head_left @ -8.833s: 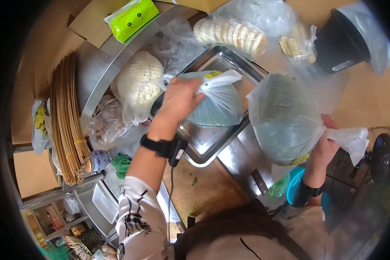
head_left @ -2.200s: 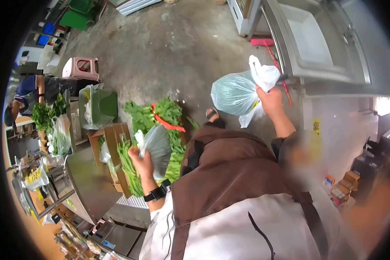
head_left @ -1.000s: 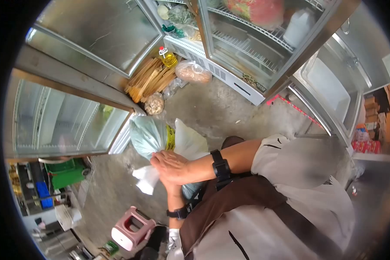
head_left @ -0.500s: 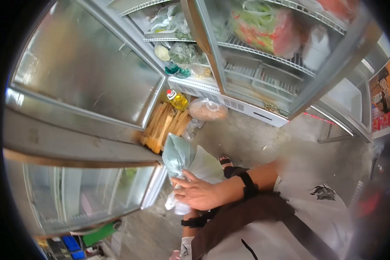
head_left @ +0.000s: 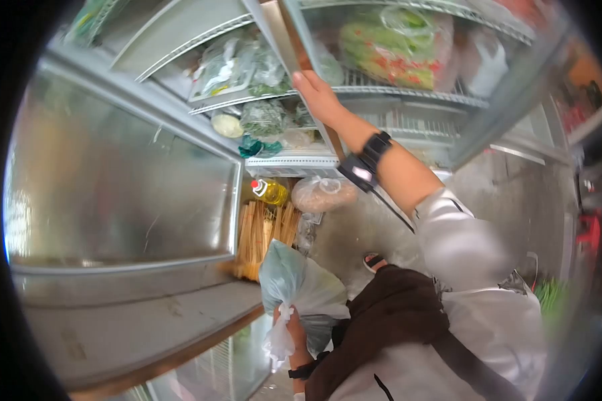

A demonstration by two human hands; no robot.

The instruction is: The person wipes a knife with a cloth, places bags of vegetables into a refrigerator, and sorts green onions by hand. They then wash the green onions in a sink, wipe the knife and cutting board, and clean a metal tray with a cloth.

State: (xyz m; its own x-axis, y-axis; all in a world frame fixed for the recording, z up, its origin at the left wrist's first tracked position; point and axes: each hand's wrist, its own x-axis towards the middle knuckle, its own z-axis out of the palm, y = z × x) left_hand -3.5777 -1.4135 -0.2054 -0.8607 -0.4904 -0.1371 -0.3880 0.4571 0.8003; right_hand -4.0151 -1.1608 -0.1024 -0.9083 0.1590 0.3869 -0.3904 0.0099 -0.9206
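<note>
My left hand (head_left: 294,329) is low in the view, closed on the gathered neck of a tied pale-green plastic bag (head_left: 279,271). Bag folds hide most of its fingers, and what the bag contains cannot be made out. Beside it hangs a whitish translucent bag (head_left: 322,291). Up at the fridge, my right hand (head_left: 320,99) has its fingers at the brown-edged frame of a glass fridge door (head_left: 332,137), closed around that edge.
Another glass door (head_left: 134,174) stands swung out at left. Bagged vegetables (head_left: 394,47) lie on wire shelves inside. An oil bottle (head_left: 271,192), a knotted bag (head_left: 324,194) and a bundle of wooden sticks (head_left: 267,230) are on the floor before the fridge.
My right hand has left the bag and reached up to the fridge door frame. My left hand still holds the bag, which appears lower in view. The camera has shifted toward the fridge.
</note>
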